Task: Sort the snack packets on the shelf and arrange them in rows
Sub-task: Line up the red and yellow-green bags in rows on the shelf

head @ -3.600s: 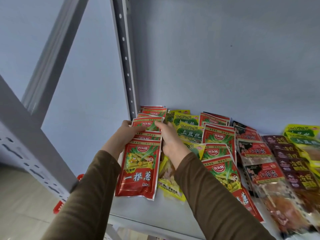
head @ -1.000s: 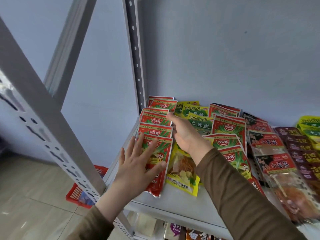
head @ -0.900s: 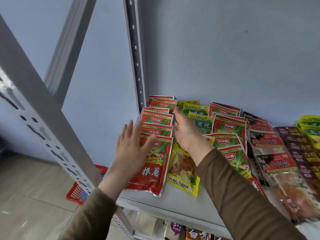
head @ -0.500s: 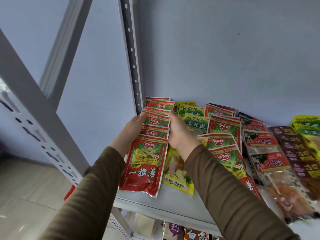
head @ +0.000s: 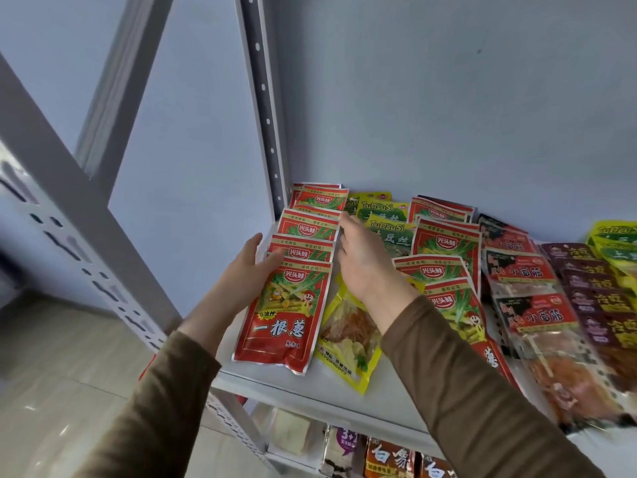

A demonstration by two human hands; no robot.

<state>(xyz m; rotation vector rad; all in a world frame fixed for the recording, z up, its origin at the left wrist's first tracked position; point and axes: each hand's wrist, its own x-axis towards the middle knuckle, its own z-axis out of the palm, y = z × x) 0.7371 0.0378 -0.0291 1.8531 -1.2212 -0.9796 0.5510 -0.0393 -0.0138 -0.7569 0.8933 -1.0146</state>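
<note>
Risk: front red packet overhangs the shelf lip nearest me; a sideways nudge from my left fingers could, I judge, tip it off.
Second risk: yellow packet lies askew below my right hand and could get dragged along.
Left hand: fingers straight, pressed against the red column's left edge.
Right hand: fingers loosely straight, touching the column's right edge, pinching nothing I can see.
Red column between my fingers: five packets showing.
Red packets right of my right fingers: five visible.
Green-yellow packets beyond right fingertips: about three.
</note>
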